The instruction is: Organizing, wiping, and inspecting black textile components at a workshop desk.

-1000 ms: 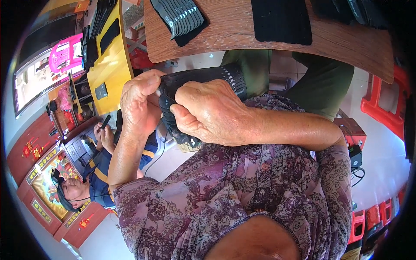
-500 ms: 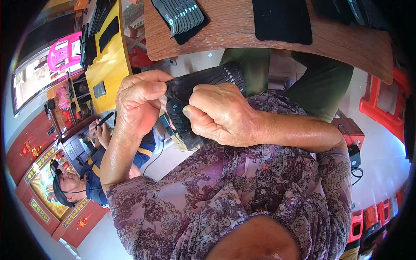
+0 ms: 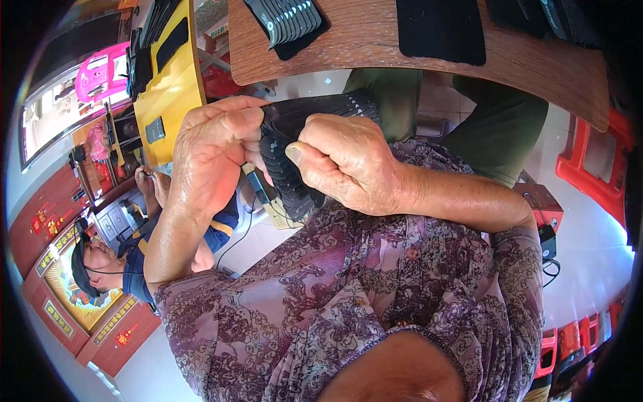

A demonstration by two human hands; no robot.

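Observation:
Between my hands, above my lap, is a stack of thin black fabric pieces (image 3: 288, 174) in overlapping layers. Small pale marks run along its upper right end. My left hand (image 3: 218, 141) pinches the stack's upper left edge between thumb and fingers. Curled closed, my right hand (image 3: 345, 161) grips the middle of the stack, its thumb pressed against the bent forefinger. The fingertips of this hand are partly hidden. On the brown wooden table (image 3: 362, 43) ahead lies a fanned stack of dark pieces (image 3: 288, 23) with pale marks, beside a flat black piece (image 3: 442, 30).
More dark pieces (image 3: 556, 17) lie at the table's far right. To the left stands a yellow table (image 3: 171, 80) with black items. A seated co-worker (image 3: 110, 258) is at the left. A red stool (image 3: 593, 161) and a red box (image 3: 542, 208) stand on the right.
My left hand has shifted slightly left and up along with the stack, and my right hand has moved slightly. Both keep their grip. The co-worker's hands have moved.

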